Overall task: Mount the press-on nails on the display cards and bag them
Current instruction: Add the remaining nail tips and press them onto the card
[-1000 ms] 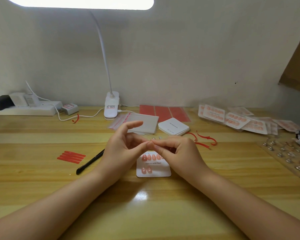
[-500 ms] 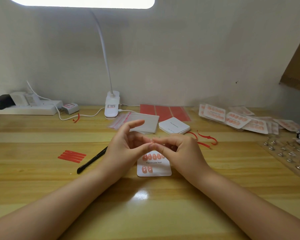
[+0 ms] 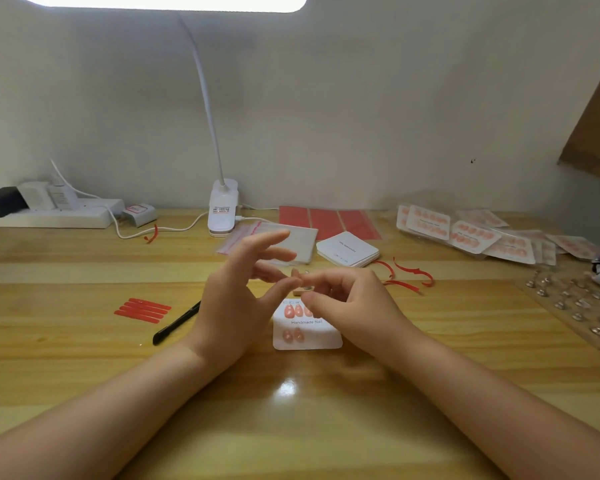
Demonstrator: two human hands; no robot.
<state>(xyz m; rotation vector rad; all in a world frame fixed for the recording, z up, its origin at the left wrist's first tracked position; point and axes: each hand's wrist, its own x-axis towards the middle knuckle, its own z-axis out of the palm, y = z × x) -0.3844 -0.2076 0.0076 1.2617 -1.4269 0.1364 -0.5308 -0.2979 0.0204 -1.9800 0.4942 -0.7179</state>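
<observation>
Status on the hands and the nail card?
Left hand and right hand meet fingertip to fingertip above card; what they pinch unclear. Card part filled. Nothing in the way.

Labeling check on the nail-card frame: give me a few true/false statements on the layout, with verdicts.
1. The card under the hands has two nails in its lower row. True.
2. The black pen lies to the right of the card. False: it lies to its left, beside the red strips.
3. The lamp base stands at the back of the desk by the wall. True.
4. The bagged cards are piled at the back left. False: they lie at the back right.
5. The left hand and right hand meet fingertip to fingertip above the card. True.
</observation>
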